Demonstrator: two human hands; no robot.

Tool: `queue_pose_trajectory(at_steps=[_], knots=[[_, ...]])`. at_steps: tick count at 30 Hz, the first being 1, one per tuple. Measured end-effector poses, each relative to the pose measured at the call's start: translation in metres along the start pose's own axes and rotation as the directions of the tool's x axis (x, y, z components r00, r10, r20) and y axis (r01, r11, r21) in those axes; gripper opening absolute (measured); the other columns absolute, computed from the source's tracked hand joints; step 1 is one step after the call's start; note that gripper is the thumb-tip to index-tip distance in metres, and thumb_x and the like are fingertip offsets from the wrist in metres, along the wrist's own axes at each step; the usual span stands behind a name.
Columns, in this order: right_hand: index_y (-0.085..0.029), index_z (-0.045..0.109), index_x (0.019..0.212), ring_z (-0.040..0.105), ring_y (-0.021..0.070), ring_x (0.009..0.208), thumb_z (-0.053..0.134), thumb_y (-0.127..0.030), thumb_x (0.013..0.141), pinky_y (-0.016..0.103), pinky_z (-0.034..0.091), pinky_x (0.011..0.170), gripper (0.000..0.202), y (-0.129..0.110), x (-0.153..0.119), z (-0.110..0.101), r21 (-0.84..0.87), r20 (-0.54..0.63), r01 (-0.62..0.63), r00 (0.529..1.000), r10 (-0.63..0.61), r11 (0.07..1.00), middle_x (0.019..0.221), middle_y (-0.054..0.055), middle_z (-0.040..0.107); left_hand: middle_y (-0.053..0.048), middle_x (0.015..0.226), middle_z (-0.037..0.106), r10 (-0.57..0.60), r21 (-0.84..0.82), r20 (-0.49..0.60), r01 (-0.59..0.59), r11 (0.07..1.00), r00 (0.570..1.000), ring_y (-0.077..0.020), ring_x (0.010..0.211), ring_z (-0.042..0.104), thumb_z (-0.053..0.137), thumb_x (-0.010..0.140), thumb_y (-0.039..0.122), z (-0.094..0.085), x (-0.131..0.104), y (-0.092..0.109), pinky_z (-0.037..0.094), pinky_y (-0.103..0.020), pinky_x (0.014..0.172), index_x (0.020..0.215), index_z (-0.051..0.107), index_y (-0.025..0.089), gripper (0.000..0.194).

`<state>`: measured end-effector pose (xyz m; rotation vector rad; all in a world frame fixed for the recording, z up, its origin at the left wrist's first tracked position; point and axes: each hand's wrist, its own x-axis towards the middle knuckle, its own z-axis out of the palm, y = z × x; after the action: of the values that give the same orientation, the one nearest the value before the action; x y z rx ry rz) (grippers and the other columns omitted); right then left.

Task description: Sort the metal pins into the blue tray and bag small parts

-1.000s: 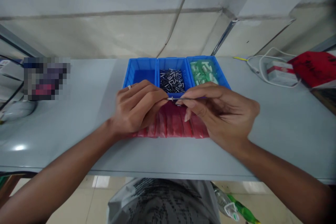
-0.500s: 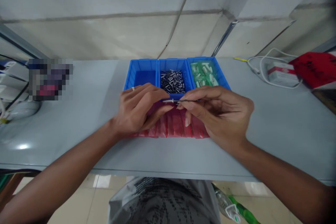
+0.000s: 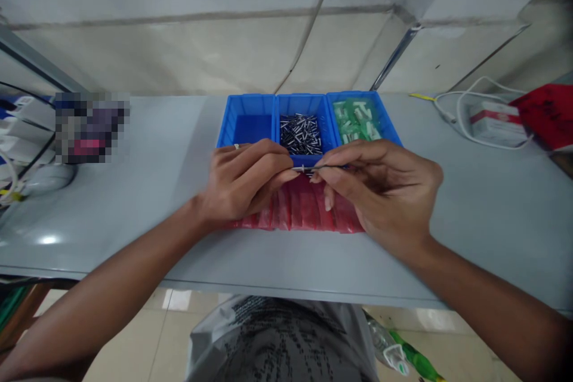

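Observation:
Between my two hands a thin metal pin (image 3: pixel 303 168) is held level, pale at its left end with a small collar, and dark toward the right. My left hand (image 3: pixel 250 182) pinches the pale end between thumb and forefinger. My right hand (image 3: pixel 385 185) grips the dark part with its thumb and fingers; a few more silver tips show beneath these fingertips. Behind them, the middle blue bin (image 3: pixel 329 131) holds many small dark and silver pins (image 3: pixel 301 134). Red plastic packets (image 3: pixel 308 209) lie in a row below my hands, partly hidden.
Left of the middle bin stands a blue bin (image 3: pixel 226 125) with its bare floor showing. The right blue bin (image 3: pixel 389 122) holds green bags (image 3: pixel 358 119) with white pieces. A mouse (image 3: pixel 51 179), a white cable (image 3: pixel 461 116), a white-red box (image 3: pixel 496 122) and a red item (image 3: pixel 548 116) lie farther out.
My left thumb and forefinger have closed onto the pin's pale end; before, they were apart around it. My right hand keeps its grip. The whole view has shifted slightly.

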<state>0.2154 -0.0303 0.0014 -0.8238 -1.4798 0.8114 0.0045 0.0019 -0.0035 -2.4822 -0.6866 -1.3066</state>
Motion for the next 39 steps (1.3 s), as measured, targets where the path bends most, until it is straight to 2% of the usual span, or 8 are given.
queue_pose_trajectory(at_steps=[9, 14, 19, 26, 29, 31, 33, 39], knots=[[-0.033, 0.059, 0.139, 0.07, 0.0253, 0.122, 0.063, -0.022, 0.098, 0.045, 0.065, 0.093, 0.042, 0.015, 0.013, -0.004, 0.103, 0.059, -0.051, 0.997, 0.045, 0.993, 0.138, 0.006, 0.068, 0.002, 0.073, 0.069, -0.368, -0.027, -0.115, 0.367, 0.93, 0.923, -0.008, 0.056, 0.059, 0.046, 0.105, 0.027, -0.002, 0.001, -0.003, 0.043, -0.025, 0.055, 0.088, 0.063, 0.021, 0.025], [-0.025, 0.06, 0.139, 0.062, 0.0242, 0.132, 0.062, -0.01, 0.095, 0.045, 0.059, 0.106, 0.046, -0.008, 0.0, 0.009, -0.253, 0.273, 0.287, 0.937, -0.216, 0.924, 0.146, 0.01, 0.061, 0.002, 0.072, 0.066, -0.536, -0.066, -0.12, 0.532, 0.844, 0.836, -0.0091, 0.056, 0.058, 0.044, 0.107, 0.036, -0.002, 0.003, -0.014, 0.044, -0.028, 0.055, 0.082, 0.062, 0.023, 0.034], [-0.009, 0.075, 0.113, 0.068, 0.0175, 0.116, 0.051, -0.019, 0.101, 0.025, 0.054, 0.109, 0.028, -0.041, -0.067, 0.103, -0.15, 0.602, 0.696, 0.627, -0.494, 0.702, 0.122, 0.01, 0.076, 0.005, 0.069, 0.064, -0.538, -0.091, -0.169, 0.53, 0.843, 0.826, -0.0038, 0.056, 0.054, 0.046, 0.108, 0.039, 0.0, 0.004, -0.028, 0.04, -0.026, 0.054, 0.08, 0.061, 0.019, 0.038], [-0.021, 0.071, 0.128, 0.054, 0.0128, 0.136, 0.035, -0.021, 0.103, 0.017, 0.051, 0.106, 0.044, -0.03, -0.159, 0.213, -0.208, 0.681, 0.815, 0.517, -0.519, 0.541, 0.141, -0.004, 0.067, 0.003, 0.071, 0.066, -0.596, -0.127, -0.18, 0.582, 0.803, 0.783, -0.0056, 0.049, 0.049, 0.044, 0.107, 0.04, -0.002, 0.002, -0.031, 0.037, -0.027, 0.047, 0.082, 0.062, 0.022, 0.035], [-0.023, 0.076, 0.094, 0.069, 0.0084, 0.09, 0.036, -0.028, 0.104, 0.017, 0.055, 0.054, 0.041, -0.019, -0.142, 0.178, -0.084, 0.72, 0.694, 0.538, -0.438, 0.715, 0.115, -0.004, 0.077, 0.002, 0.071, 0.065, -0.567, -0.099, -0.17, 0.558, 0.824, 0.806, -0.0067, 0.053, 0.052, 0.043, 0.107, 0.035, -0.004, 0.004, -0.028, 0.041, -0.026, 0.051, 0.082, 0.062, 0.022, 0.035], [-0.022, 0.072, 0.08, 0.068, 0.0131, 0.081, 0.049, -0.013, 0.095, 0.024, 0.056, 0.061, 0.028, -0.022, -0.108, 0.131, -0.008, 0.756, 0.727, 0.454, -0.472, 0.686, 0.089, -0.002, 0.077, 0.001, 0.07, 0.064, -0.492, -0.053, -0.131, 0.49, 0.87, 0.86, -0.0081, 0.058, 0.056, 0.046, 0.106, 0.033, -0.004, 0.005, -0.027, 0.045, -0.026, 0.058, 0.079, 0.063, 0.02, 0.034], [-0.017, 0.07, 0.079, 0.067, 0.0178, 0.08, 0.055, -0.013, 0.094, 0.03, 0.056, 0.064, 0.022, -0.032, -0.063, 0.078, -0.168, 0.725, 0.736, 0.543, -0.424, 0.656, 0.083, 0.004, 0.075, -0.002, 0.077, 0.067, -0.395, -0.014, -0.027, 0.395, 0.919, 0.918, -0.0111, 0.069, 0.062, 0.05, 0.104, 0.031, -0.003, 0.006, -0.028, 0.051, -0.027, 0.069, 0.082, 0.066, 0.018, 0.029], [-0.011, 0.073, 0.095, 0.069, 0.026, 0.073, 0.066, 0.0, 0.08, 0.035, 0.043, 0.055, 0.02, -0.038, 0.02, -0.01, -0.663, 0.74, 0.741, 0.627, 0.246, 0.105, 0.084, 0.011, 0.076, -0.013, 0.127, 0.069, -0.184, 0.017, 0.394, 0.192, 0.981, 0.901, -0.0274, 0.127, 0.062, 0.056, 0.101, 0.036, 0.003, -0.001, -0.036, 0.054, -0.043, 0.105, 0.11, 0.07, 0.015, 0.027]])
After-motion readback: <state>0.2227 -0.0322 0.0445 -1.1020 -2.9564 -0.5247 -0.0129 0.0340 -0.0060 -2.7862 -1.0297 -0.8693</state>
